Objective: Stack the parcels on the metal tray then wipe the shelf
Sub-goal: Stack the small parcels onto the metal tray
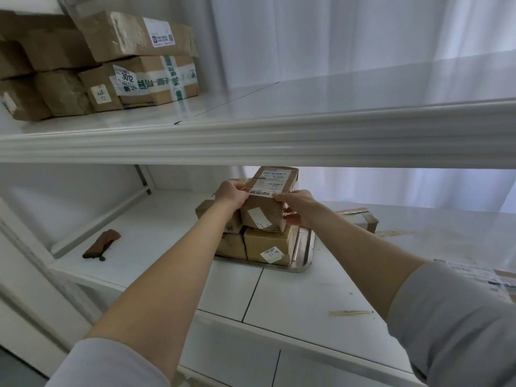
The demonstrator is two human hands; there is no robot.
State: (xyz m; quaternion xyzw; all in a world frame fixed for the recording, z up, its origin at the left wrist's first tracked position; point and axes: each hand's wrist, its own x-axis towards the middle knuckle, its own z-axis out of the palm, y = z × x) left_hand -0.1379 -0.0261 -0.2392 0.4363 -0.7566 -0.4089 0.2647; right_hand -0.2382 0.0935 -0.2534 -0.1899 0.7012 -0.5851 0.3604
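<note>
Stacking step, judged near its end. Gripping top parcel (262, 216) with left hand (230, 195) and right hand (296, 209), fingers curled round its sides, on or just above stack (265, 244) on tray (303, 252), middle of shelf (173, 219), toward the back. Next: seat square, release without tipping. Little headroom under upper shelf lip (251, 141). One loose parcel (361, 217) behind tray's right corner. Brown rag (102, 244) near shelf's left edge; smears (350, 312) near front edge, for wiping later.
</note>
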